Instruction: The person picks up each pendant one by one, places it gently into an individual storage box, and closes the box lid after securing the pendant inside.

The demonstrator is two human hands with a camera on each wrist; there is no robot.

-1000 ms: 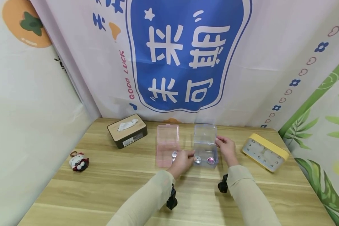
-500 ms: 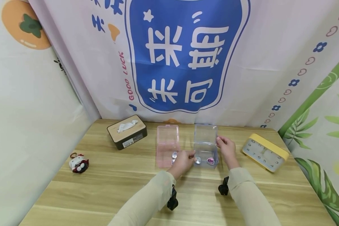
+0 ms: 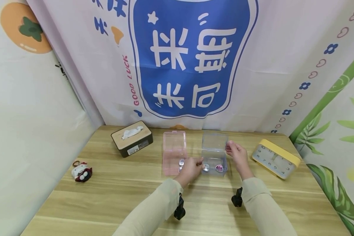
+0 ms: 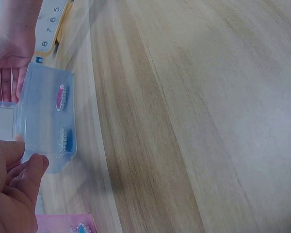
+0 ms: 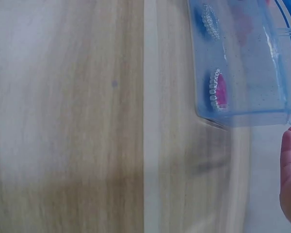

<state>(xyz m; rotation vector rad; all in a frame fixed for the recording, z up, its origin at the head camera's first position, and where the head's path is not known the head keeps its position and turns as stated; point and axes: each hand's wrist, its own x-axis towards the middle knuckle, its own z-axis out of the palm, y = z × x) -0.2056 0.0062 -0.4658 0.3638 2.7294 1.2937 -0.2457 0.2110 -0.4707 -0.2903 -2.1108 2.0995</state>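
Observation:
A clear blue plastic box (image 3: 214, 160) lies on the table, its hinged lid (image 3: 214, 141) tipped back. Inside sit a clear gem (image 3: 206, 167) and a pink gem (image 3: 219, 168), both with beaded rims. My left hand (image 3: 190, 170) pinches the box's left side between thumb and curled fingers, seen closer in the left wrist view. At the lid's right edge, my right hand (image 3: 237, 155) has its fingers extended, holding nothing. To the left stands an open pink box (image 3: 169, 164) with clear gems (image 3: 181, 162), partly hidden behind my left hand.
A tissue box (image 3: 132, 137) stands at the back left, and a small plush charm (image 3: 82, 171) lies at the far left. On the right leans a yellow clock (image 3: 276, 159). A printed cloth (image 3: 242, 111) hangs along the table's back edge.
The blue box's lid has tipped further back. My right hand has shifted slightly right and its fingers have loosened from the lid's edge. My left hand stays at the box.

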